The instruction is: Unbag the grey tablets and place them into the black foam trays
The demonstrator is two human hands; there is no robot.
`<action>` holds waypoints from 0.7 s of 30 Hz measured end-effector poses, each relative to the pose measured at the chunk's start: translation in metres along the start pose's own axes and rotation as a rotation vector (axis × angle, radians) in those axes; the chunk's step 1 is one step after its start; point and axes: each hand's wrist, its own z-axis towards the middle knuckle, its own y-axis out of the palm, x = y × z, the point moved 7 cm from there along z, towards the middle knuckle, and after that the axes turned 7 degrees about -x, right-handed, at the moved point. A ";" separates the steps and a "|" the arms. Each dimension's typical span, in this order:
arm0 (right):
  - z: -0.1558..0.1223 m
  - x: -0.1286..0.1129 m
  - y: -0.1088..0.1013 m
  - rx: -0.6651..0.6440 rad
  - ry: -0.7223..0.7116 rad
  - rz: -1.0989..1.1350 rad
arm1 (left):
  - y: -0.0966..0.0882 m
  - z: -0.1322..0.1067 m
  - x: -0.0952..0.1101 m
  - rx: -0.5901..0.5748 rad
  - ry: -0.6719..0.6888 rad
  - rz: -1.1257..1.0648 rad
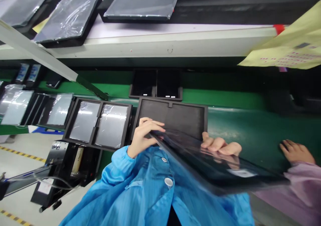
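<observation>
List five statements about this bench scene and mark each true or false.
1. The left hand and right hand both hold the dark panel. True.
2. The rear tray behind the panel is full. False: it is empty.
3. The side tray to its left holds two wrapped screens. True.
4. The belt is red. False: it is green.
5. The co-worker's sleeve is blue. False: it is pink.
</observation>
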 end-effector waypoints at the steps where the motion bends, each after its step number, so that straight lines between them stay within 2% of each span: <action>1: 0.000 0.003 -0.001 0.073 0.023 0.045 | -0.001 -0.004 -0.012 0.006 -0.048 -0.016; 3: 0.001 0.009 0.000 0.166 0.075 0.161 | -0.006 -0.009 -0.026 0.063 -0.071 -0.101; 4: 0.002 0.014 0.002 0.176 0.119 0.187 | -0.010 -0.010 -0.026 0.100 -0.050 -0.138; 6: 0.003 0.025 0.007 0.180 0.199 0.242 | -0.019 -0.008 -0.013 0.144 0.023 -0.148; 9: -0.001 0.040 0.015 0.192 0.254 0.340 | -0.027 0.003 0.019 0.122 0.099 -0.071; 13: -0.010 0.059 0.024 0.261 0.191 0.472 | -0.028 0.014 0.052 0.095 0.147 -0.031; 17: -0.014 0.080 0.031 0.293 0.050 0.526 | -0.025 0.012 0.059 0.153 0.131 -0.149; 21: -0.012 0.095 0.035 0.260 -0.016 0.496 | -0.018 0.009 0.061 0.113 0.150 -0.208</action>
